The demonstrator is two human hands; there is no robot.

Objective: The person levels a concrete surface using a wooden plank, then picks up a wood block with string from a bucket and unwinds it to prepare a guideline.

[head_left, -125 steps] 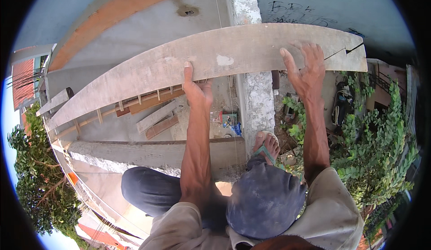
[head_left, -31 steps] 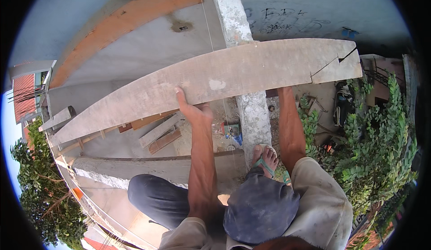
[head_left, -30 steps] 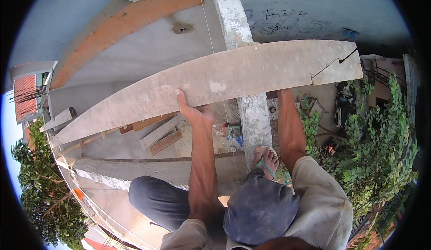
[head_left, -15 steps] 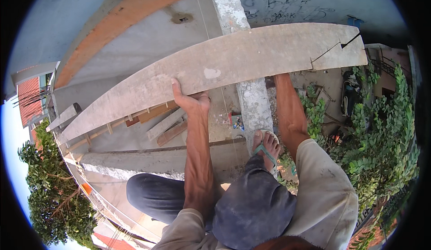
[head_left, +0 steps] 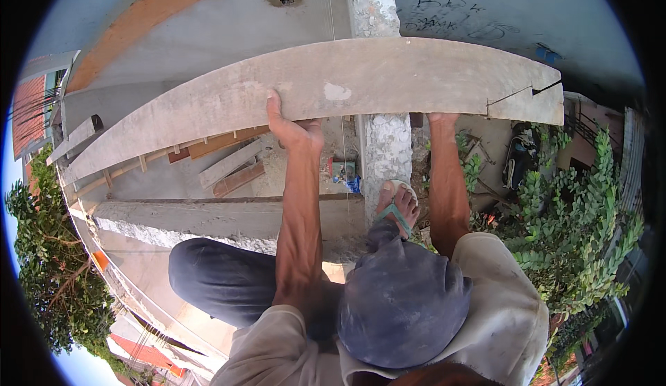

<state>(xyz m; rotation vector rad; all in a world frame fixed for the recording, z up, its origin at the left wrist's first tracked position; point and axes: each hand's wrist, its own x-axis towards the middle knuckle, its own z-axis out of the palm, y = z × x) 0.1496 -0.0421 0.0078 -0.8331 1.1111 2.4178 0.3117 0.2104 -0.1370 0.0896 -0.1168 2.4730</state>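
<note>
A long, pale, dusty wooden plank [head_left: 388, 74] lies across my view, bowed by the lens, with a jagged crack near its right end. My left hand [head_left: 297, 131] grips its near edge, thumb on the upper face and fingers underneath. Farther right, my right hand [head_left: 442, 118] holds the same edge from below; its fingers are hidden behind the plank. Beneath the plank runs a narrow, rough concrete beam [head_left: 387, 147], on which my sandalled foot [head_left: 399, 209] rests.
Below on the left, loose boards [head_left: 232, 167] lie beyond a concrete ledge [head_left: 208, 212]. A blue-grey wall [head_left: 472, 11] stands at the far right. Leafy branches [head_left: 576, 240] crowd the right side, and a tree [head_left: 55, 275] shows at the left.
The plank has turned slightly clockwise, its right end coming nearer me. Both hands keep their places on its edge. My view has shifted, moving the beam a little leftward near my foot.
</note>
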